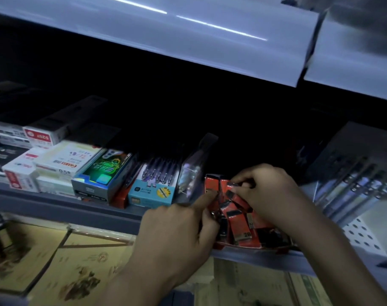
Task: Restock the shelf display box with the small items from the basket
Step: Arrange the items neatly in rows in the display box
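A red display box (239, 245) stands at the front of the grey shelf (66, 206), filled with several small red-and-black packs (240, 228). My left hand (177, 230) is at the box's left wall, its forefinger stretched onto the wall and the other fingers curled on a small dark item at the box's edge. My right hand (267, 188) reaches over the back of the box and pinches one small red-and-black pack (231, 191) between thumb and fingers. The basket is out of view.
To the left of the red box stand a light-blue pen box (152, 193), a green-lit box (101, 175) and white boxes (62, 160). Pens in a grey display (353, 186) are on the right. An upper shelf (188, 40) overhangs. Cardboard cartons (55, 257) lie below.
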Demonstrator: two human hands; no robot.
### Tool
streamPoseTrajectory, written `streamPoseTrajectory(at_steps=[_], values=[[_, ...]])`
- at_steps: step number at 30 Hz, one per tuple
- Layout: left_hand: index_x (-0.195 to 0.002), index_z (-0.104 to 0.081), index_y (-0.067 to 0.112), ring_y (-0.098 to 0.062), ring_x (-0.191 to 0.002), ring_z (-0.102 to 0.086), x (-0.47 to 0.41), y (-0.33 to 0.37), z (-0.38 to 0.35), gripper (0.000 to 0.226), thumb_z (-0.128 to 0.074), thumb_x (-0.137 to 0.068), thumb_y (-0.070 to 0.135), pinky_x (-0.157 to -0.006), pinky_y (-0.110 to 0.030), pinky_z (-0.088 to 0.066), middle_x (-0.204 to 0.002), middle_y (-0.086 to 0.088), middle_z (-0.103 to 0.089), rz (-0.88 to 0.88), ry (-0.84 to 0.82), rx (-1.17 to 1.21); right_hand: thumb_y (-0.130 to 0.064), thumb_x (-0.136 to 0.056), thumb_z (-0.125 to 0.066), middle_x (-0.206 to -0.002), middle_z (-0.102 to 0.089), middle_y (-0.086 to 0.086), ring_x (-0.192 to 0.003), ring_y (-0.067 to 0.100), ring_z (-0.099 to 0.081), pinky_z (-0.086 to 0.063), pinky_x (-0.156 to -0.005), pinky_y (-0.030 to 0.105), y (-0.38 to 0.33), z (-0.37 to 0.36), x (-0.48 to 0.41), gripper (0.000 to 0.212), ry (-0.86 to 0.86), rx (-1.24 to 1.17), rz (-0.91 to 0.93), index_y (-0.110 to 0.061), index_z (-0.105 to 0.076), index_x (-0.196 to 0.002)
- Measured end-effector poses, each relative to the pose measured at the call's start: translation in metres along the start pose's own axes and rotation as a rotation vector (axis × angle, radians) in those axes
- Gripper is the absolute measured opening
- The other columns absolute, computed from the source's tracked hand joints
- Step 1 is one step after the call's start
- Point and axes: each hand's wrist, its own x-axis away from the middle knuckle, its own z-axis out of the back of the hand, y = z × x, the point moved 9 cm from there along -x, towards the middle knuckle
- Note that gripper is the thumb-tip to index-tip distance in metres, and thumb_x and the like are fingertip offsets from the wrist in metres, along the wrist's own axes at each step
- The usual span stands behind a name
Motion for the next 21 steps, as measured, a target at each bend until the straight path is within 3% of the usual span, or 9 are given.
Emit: streamPoseTrajectory(at_steps=[2,6,11,17,21], values=[[-0.152,-0.033,0.053,-0.013,-0.057,-0.052,0.000,0.001,-0.001,0.073,0.000,-0.087,0.054,-0.054,-0.028,-0.038,-0.057,0.002,-0.051,0.015,0.002,0.026,-0.040,-0.091,-0.073,-0.096,-0.070,-0.015,-0.092,0.007,-0.064,-0.053,-0.080,0.026,0.002,-0.001,-0.004,0.010,-0.047,0.003,-0.026,-0.037,-0.075,-0.100],[-0.148,-0.043,0.051,-0.013,-0.052,-0.042,-0.001,0.005,-0.001,0.068,-0.006,-0.090,0.052,-0.048,-0.025,-0.023,-0.050,0.006,-0.037,0.039,0.001,0.016,-0.036,-0.087,-0.078,-0.086,-0.066,-0.013,-0.080,0.003,-0.061,-0.045,-0.062,0.021,0.002,0.004,-0.006,0.008,-0.062,-0.084,-0.033,-0.034,-0.070,-0.089],[-0.149,-0.038,0.051,-0.013,-0.057,-0.045,0.000,0.009,-0.003,0.070,-0.002,-0.088,0.052,-0.053,-0.027,-0.033,-0.059,0.005,-0.046,0.069,0.022,0.045,-0.039,-0.088,-0.076,-0.090,-0.070,-0.013,-0.085,0.008,-0.065,-0.050,-0.064,0.024,-0.002,0.022,-0.005,0.008,0.052,-0.272,0.005,-0.042,-0.069,-0.091],[-0.146,-0.043,0.051,-0.010,-0.050,-0.036,0.000,0.011,-0.004,0.072,-0.001,-0.088,0.052,-0.049,-0.029,-0.028,-0.057,0.004,-0.044,0.101,0.022,0.044,-0.039,-0.090,-0.074,-0.100,-0.071,-0.008,-0.092,0.013,-0.065,-0.054,-0.074,0.028,-0.001,0.019,-0.009,0.013,0.081,-0.280,-0.010,-0.041,-0.072,-0.103],[-0.141,-0.045,0.050,-0.009,-0.049,-0.041,-0.003,0.012,-0.002,0.063,-0.006,-0.091,0.051,-0.049,-0.025,-0.028,-0.055,0.006,-0.047,0.082,0.026,0.056,-0.039,-0.093,-0.071,-0.103,-0.070,-0.007,-0.095,0.016,-0.065,-0.054,-0.080,0.029,0.001,0.017,-0.008,0.016,0.083,-0.187,-0.028,-0.042,-0.071,-0.109]])
